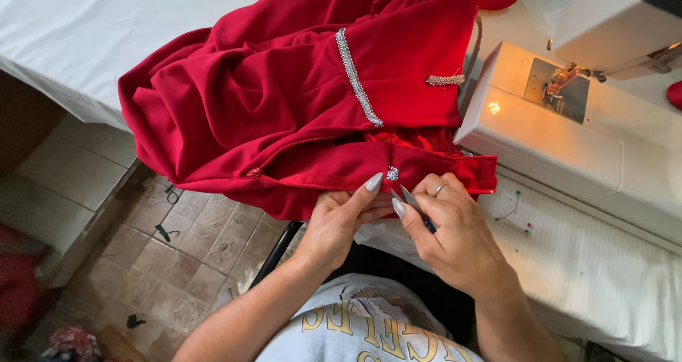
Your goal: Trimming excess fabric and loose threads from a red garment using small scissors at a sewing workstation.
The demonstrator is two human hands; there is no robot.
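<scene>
— What have your hands got, seen from the head camera?

— My left hand pinches the near hem of the red dress, thumb and forefinger pressed together on the fold just left of the little stud. I judge that keeps the cloth taut and flat there. My right hand is closed on a small pair of snips, fingers wrapped round the dark handle, ring finger resting on the hem.

— Which way do the snips point?

— Their long axis runs from the handle in my palm up and to the left, blades aimed at the hem just below the stud, and the tips stand slightly apart. Held low like that, I'd say, so only the tips come near the fabric.

— And the dress?

— It lies bunched on the white worktop, left of the sewing machine, its hem hanging over the near edge towards my lap. The hem band runs left to right. A silver trim slants across the cloth above the stud, and a shorter piece lies nearer the machine. Pins sit on the ribbed cloth below the machine.
</scene>
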